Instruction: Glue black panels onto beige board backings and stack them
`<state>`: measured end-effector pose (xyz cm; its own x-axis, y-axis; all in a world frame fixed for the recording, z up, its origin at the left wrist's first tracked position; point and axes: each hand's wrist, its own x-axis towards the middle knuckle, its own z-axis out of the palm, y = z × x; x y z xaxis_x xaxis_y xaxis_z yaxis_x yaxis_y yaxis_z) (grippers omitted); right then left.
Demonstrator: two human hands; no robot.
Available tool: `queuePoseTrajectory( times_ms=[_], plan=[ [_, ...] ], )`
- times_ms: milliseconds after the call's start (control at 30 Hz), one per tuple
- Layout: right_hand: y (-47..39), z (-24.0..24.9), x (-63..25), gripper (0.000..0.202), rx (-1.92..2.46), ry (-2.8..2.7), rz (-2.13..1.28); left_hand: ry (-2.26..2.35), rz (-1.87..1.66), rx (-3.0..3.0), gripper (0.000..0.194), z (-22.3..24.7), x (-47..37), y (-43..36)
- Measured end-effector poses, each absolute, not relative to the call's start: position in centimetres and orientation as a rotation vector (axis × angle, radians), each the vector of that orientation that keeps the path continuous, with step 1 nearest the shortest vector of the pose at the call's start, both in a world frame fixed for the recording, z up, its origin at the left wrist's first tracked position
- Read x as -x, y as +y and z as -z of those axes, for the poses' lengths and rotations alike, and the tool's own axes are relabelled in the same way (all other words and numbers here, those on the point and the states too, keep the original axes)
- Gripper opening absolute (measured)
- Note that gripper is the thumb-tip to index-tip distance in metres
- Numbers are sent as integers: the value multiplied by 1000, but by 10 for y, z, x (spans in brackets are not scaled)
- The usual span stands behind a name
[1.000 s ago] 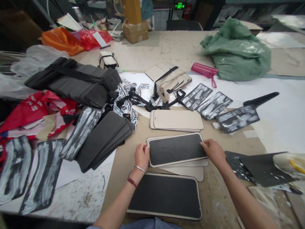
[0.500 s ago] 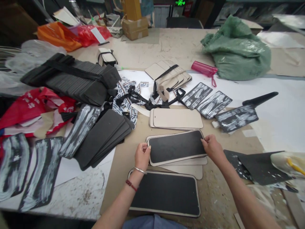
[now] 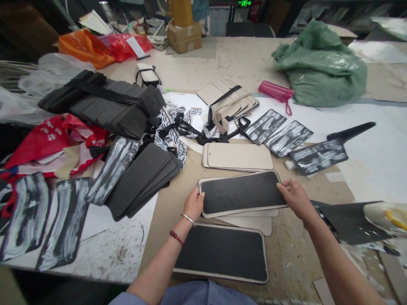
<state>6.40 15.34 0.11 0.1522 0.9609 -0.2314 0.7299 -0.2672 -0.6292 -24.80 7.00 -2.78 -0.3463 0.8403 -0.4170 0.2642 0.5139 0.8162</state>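
Note:
A black panel with a cream border (image 3: 241,192) is held level by its two short ends. My left hand (image 3: 193,203) pinches its left end, thumb on top. At the right end my right hand (image 3: 295,195) grips the edge in the same way. Beneath this panel, cream boards (image 3: 251,223) stick out toward me. A second black panel with a cream border (image 3: 225,253) lies flat nearer my body. Just beyond the held panel rests a short stack of cream boards (image 3: 240,156).
Glue-streaked black pieces (image 3: 288,137) lie at the right, others (image 3: 65,220) at the left. Dark grey pads (image 3: 140,182) are fanned left of centre, below a strapped bundle (image 3: 108,101). A green bag (image 3: 324,70) and pink pouch (image 3: 275,91) sit further back.
The view has shifted, so most things appear slightly further right. Both hands still hold the bordered panel, its right end now slightly further out past the boards below.

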Motion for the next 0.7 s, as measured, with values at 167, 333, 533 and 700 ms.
queuePoseTrajectory(
  times_ms=[167,333,533,700],
  plan=[
    [151,-41,-51,19,2091,-1734,-670,1835,-874,-924,2,27,248,72],
    [145,-105,-23,17,1994,-1878,-431,1812,-964,-858,7,31,248,72],
    [133,-167,18,17,1909,-2027,-298,1798,-1046,-824,12,30,244,73],
    [116,-183,16,26,1811,-1942,-312,1718,-1186,-736,18,9,251,66]
  ],
)
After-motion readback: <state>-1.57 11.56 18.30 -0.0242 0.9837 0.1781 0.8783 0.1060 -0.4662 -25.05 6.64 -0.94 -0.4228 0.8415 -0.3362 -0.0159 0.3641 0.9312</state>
